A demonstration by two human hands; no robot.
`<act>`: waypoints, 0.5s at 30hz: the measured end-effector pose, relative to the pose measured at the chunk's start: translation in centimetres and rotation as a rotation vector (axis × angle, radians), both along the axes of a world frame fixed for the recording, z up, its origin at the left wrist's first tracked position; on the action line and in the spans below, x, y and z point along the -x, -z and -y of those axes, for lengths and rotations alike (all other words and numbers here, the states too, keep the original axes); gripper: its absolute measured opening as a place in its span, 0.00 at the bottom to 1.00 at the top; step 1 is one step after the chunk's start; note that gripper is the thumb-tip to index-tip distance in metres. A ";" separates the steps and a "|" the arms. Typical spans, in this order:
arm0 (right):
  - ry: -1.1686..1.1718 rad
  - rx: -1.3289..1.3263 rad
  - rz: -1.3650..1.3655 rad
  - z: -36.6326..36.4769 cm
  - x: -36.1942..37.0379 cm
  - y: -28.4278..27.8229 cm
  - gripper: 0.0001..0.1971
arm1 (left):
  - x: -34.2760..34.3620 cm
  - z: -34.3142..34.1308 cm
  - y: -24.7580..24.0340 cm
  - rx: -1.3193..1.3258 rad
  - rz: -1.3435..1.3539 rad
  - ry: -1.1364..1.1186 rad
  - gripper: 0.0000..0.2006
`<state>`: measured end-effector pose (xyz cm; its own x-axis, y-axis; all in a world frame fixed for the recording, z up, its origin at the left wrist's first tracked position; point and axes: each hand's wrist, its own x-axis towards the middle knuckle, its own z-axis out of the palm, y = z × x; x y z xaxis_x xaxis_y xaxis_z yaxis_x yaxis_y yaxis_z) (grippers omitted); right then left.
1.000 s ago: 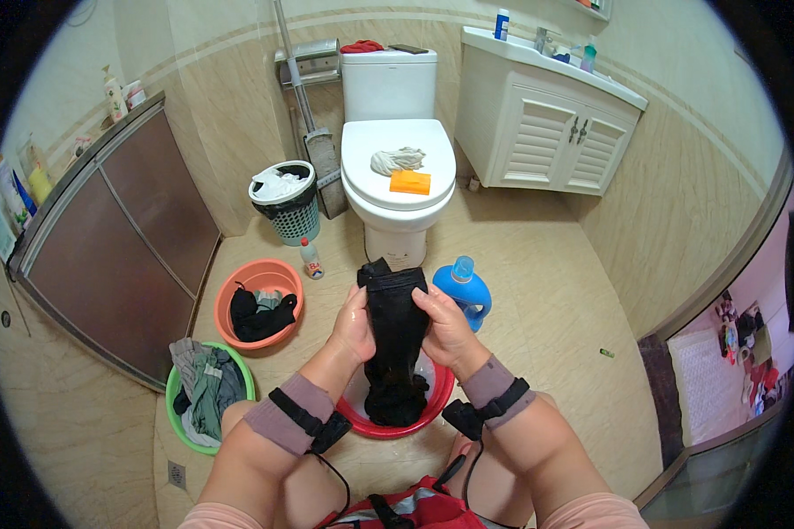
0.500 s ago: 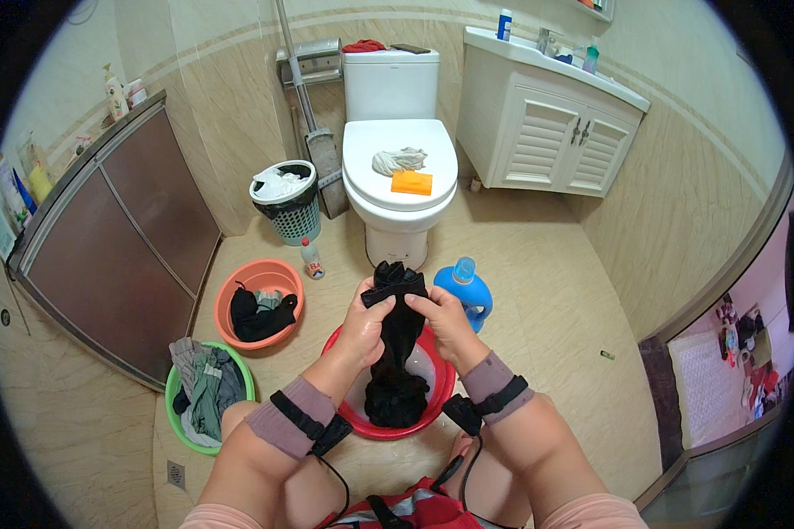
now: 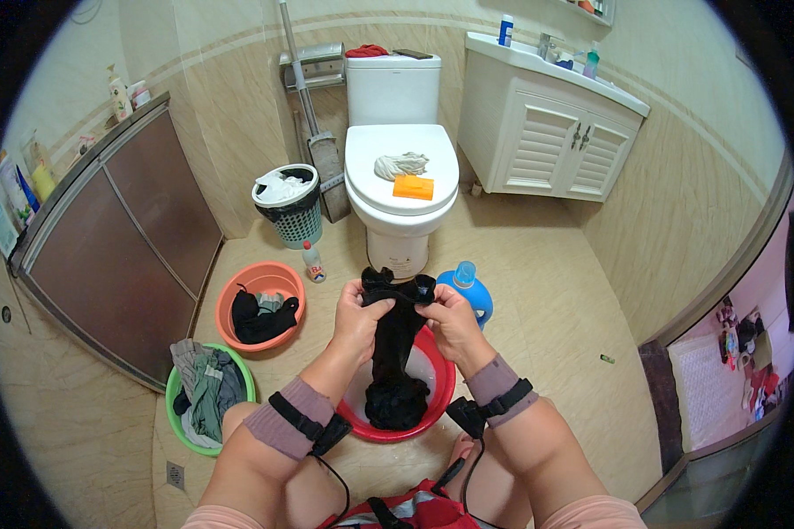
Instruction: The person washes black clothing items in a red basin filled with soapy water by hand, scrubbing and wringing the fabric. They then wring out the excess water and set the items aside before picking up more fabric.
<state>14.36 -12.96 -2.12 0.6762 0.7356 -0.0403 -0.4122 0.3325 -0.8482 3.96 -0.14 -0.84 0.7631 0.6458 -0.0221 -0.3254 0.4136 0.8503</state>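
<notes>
A wet-looking black garment (image 3: 397, 339) hangs between my hands, its upper edge spread out and its lower end bunched in a red basin (image 3: 450, 385) of cloudy, sudsy water. My left hand (image 3: 359, 319) pinches the garment's edge on the left, thumb on top. On the right, my right hand (image 3: 453, 322) grips the same edge, also with the thumb over the cloth. Just beyond the right hand stands a blue detergent bottle (image 3: 473, 292) with a light-blue cap. The exact type of garment cannot be made out.
Left of the red basin are an orange basin (image 3: 228, 333) with dark clothes and a green basin (image 3: 250, 388) with grey and green clothes. A small bottle (image 3: 313, 263) stands near the lidded toilet (image 3: 362, 144), which bears a grey-white cloth (image 3: 400, 165) and an orange packet (image 3: 413, 187).
My hands have spread slightly farther apart along the garment's edge, opening the upper part wider. The lower end stays in the red basin.
</notes>
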 end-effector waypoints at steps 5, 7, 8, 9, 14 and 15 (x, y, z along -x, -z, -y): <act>-0.083 -0.138 0.004 0.0 0.6 -0.9 0.13 | 0.0 -0.1 -0.4 -0.047 -0.014 -0.018 0.18; -0.098 -0.148 -0.020 0.2 1.7 -2.6 0.14 | 0.2 -0.1 -0.5 -0.067 -0.028 -0.022 0.17; -0.112 -0.158 -0.045 0.2 2.1 -3.1 0.15 | 0.3 -0.1 -0.5 -0.071 -0.035 -0.017 0.17; -0.115 -0.160 -0.048 0.1 2.1 -2.8 0.15 | 0.5 -0.2 -0.5 -0.076 -0.043 -0.013 0.16; -0.061 -0.092 0.039 0.2 0.7 -1.0 0.14 | 0.3 -0.7 0.1 -0.120 -0.097 0.009 0.16; -0.059 -0.094 0.044 0.2 0.4 -0.6 0.14 | 0.3 -0.7 0.3 -0.141 -0.133 0.017 0.16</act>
<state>13.97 -13.16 -1.54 0.6311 0.7734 0.0594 -0.3964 0.3873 -0.8324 3.65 0.58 -1.11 0.7703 0.6367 -0.0341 -0.2001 0.2922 0.9352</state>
